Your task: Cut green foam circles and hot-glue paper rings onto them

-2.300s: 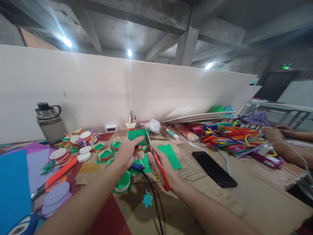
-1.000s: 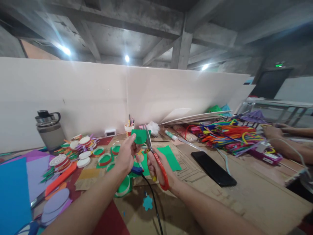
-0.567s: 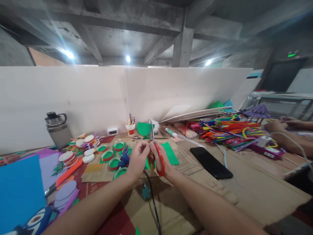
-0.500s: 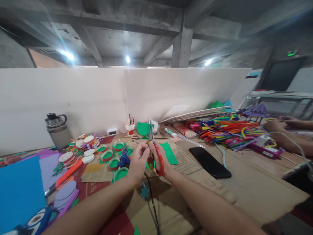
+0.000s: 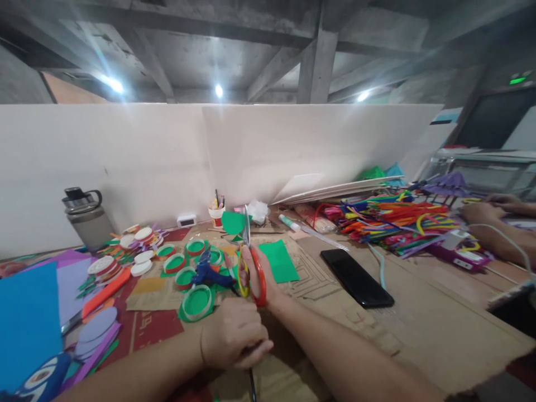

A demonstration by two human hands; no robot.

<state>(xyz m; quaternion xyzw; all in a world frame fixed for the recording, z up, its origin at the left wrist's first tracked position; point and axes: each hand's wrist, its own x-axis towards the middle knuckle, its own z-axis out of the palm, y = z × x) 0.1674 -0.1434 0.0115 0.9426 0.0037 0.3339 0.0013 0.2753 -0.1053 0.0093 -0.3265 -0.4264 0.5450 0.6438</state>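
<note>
My right hand (image 5: 270, 285) grips scissors (image 5: 261, 276) by their red and yellow handles, blades pointing up and away from me. Nearer to me, my left hand (image 5: 238, 334) is low over the cardboard with curled fingers; what they hold, if anything, is hidden. A black cord comes out from under it. Just beyond lies a blue glue gun (image 5: 211, 273), beside several red and white rings (image 5: 173, 263) with green inside. Green sheet (image 5: 281, 261) lies flat under and right of the scissors, and another green piece (image 5: 233, 223) is behind the blades.
A black phone (image 5: 355, 277) rests on the cardboard at right, before a pile of pipe cleaners (image 5: 402, 220). On the left are a bottle (image 5: 87, 220), an orange utility knife (image 5: 106, 293) and a blue sheet (image 5: 29, 324). Another person's hands (image 5: 488, 212) are at far right.
My left hand has left the scissors and dropped down toward me, covering where a small teal star lay. The scissors stay in my right hand, and the view has shifted slightly.
</note>
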